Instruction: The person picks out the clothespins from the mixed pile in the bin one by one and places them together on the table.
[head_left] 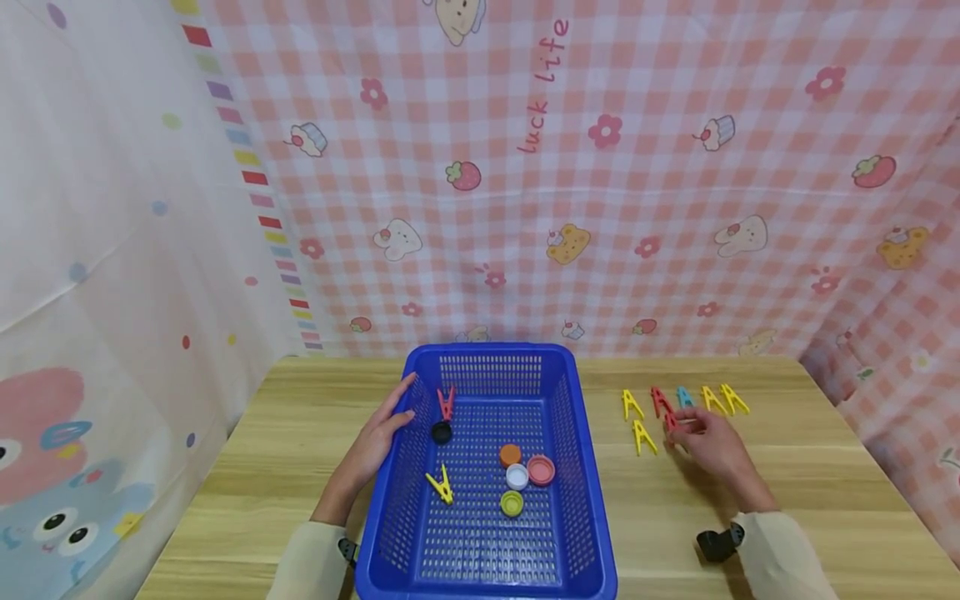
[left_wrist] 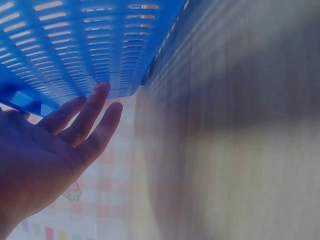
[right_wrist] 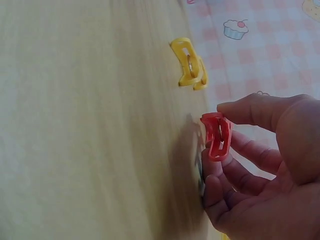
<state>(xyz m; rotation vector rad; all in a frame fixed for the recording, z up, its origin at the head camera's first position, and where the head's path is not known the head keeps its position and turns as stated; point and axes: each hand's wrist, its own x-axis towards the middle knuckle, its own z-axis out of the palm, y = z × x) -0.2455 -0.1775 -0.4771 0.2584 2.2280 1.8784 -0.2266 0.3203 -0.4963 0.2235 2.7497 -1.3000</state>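
Observation:
My right hand (head_left: 708, 442) pinches a red clothespin (right_wrist: 217, 136) between thumb and fingers, close over the table at the right. Around it lie another red clothespin (head_left: 661, 402), a blue one (head_left: 685, 397) partly hidden by the hand, and several yellow clothespins (head_left: 640, 437). At the left rim of a blue plastic basket (head_left: 585, 467) is my left hand (head_left: 377, 437), its fingers extended along the wall and the thumb over the rim. Inside the basket are a red clothespin (head_left: 446, 402) and a yellow clothespin (head_left: 441, 485).
Bottle caps also lie in the basket: black (head_left: 442, 432), orange (head_left: 510, 454), white (head_left: 517, 477), pink (head_left: 541, 470) and yellow-green (head_left: 512, 503). The basket stands mid-table on a wooden top (head_left: 247, 483). A checked cloth (head_left: 510, 250) hangs behind the table's back edge.

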